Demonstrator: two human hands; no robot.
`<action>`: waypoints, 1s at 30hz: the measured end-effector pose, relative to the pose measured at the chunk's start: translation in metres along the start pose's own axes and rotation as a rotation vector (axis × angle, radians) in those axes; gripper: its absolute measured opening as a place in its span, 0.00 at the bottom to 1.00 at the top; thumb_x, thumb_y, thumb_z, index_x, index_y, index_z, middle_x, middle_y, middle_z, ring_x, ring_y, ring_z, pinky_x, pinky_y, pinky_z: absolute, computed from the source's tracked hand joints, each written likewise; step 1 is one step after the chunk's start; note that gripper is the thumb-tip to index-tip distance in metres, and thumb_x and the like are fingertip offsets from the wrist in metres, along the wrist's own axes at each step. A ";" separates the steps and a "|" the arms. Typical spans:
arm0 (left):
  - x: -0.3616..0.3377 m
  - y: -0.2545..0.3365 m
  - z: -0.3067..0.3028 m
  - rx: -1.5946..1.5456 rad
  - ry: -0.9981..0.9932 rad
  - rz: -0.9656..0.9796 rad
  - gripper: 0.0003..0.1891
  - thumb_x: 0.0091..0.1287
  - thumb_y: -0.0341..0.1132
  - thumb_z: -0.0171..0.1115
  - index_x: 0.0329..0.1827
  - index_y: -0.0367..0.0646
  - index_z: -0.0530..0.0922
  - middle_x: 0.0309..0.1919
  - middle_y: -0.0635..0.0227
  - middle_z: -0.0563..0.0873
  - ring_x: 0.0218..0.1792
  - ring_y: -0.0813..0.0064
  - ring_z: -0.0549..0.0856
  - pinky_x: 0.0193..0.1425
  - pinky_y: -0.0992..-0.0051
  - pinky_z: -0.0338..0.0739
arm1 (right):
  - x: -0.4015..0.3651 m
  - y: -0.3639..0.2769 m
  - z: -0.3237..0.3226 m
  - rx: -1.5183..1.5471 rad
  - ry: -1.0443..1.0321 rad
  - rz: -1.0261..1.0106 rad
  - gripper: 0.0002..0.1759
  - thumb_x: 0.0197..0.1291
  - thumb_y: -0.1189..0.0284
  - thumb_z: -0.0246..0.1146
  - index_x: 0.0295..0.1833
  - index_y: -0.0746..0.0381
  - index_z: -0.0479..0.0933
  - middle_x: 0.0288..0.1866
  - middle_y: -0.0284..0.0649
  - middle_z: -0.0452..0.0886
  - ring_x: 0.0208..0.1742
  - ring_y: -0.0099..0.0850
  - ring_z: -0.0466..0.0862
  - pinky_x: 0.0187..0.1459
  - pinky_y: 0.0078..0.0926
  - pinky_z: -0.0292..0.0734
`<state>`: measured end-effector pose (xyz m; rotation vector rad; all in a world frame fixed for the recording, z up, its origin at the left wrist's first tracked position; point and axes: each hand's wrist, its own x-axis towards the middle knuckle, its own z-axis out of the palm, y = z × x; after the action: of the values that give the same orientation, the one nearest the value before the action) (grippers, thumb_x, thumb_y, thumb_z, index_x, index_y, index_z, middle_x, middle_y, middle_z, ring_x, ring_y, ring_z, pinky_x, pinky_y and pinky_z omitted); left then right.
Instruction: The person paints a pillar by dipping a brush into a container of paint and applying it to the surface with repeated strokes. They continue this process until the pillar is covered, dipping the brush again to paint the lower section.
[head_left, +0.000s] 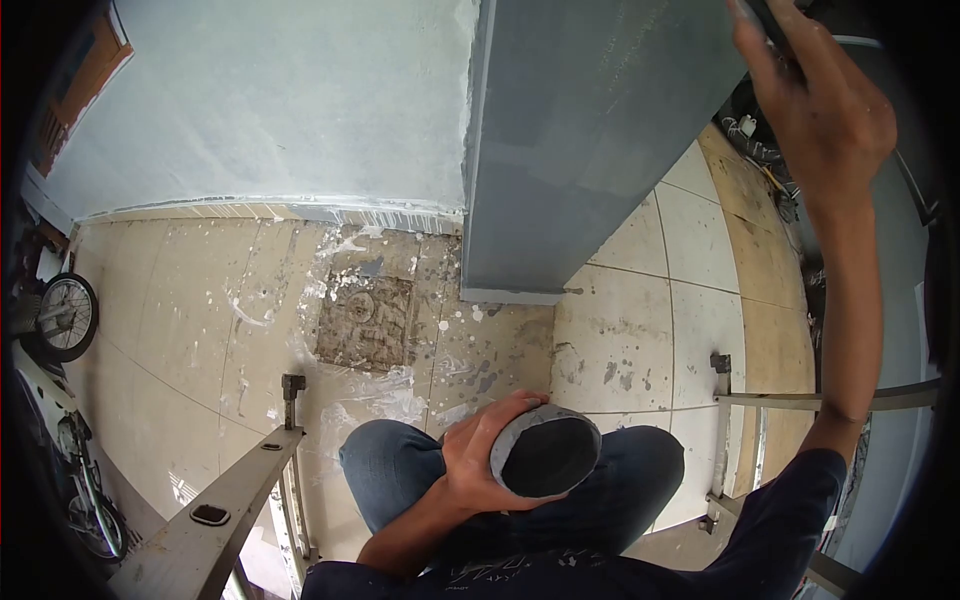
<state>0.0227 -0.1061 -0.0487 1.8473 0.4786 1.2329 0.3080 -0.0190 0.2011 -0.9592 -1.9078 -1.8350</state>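
Both hands are occupied: the left hand (pixel 478 455) curves round the side of a grey-smeared round cup (pixel 546 456), thumb and fingers spread over its outer wall, while the right hand (pixel 835 120), held high, is bent about a dark narrow object (pixel 772 32) that runs out at the top edge; its exact kind I cannot tell. The cup sits above the lap, between the knees of the jeans (pixel 390 465), its mouth facing up towards the head and the hand against its left side. The right hand is well apart from it, up and to the right, near the far edge of the grey pillar (pixel 580 140); whether it touches that surface is unclear.

As a judgement, the cup should be light enough for one hand and fairly stiff, since its rim looks round under the grip. Grey coating on the rim could make it slippery if wet. Low on the outer wall, clear of the rim, seems the surest hold, kept level because the depth of any contents is hidden in the dark interior.
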 end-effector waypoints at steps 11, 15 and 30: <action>-0.006 0.007 -0.001 -0.005 0.034 0.001 0.48 0.38 0.46 0.90 0.60 0.30 0.75 0.50 0.44 0.88 0.48 0.56 0.91 0.53 0.65 0.87 | -0.096 -0.150 0.012 0.424 -0.474 -0.161 0.19 0.47 0.75 0.67 0.46 0.72 0.83 0.22 0.33 0.73 0.23 0.25 0.77 0.18 0.22 0.72; -0.004 0.008 0.000 -0.055 0.059 -0.017 0.45 0.39 0.44 0.89 0.59 0.30 0.76 0.49 0.45 0.88 0.48 0.56 0.91 0.53 0.65 0.87 | -0.041 -0.092 0.008 0.348 -0.278 -0.003 0.18 0.53 0.70 0.72 0.48 0.65 0.80 0.26 0.32 0.73 0.24 0.25 0.77 0.18 0.23 0.73; -0.007 0.004 -0.005 -0.026 0.013 -0.043 0.50 0.38 0.50 0.91 0.61 0.30 0.73 0.51 0.43 0.87 0.50 0.56 0.91 0.55 0.64 0.87 | -0.055 -0.122 0.019 0.448 -0.278 0.012 0.16 0.52 0.70 0.71 0.45 0.67 0.81 0.23 0.31 0.71 0.22 0.25 0.76 0.17 0.24 0.72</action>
<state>0.0146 -0.1114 -0.0484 1.7995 0.5047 1.2175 0.2715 -0.0078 0.0713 -1.0986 -2.3315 -1.2278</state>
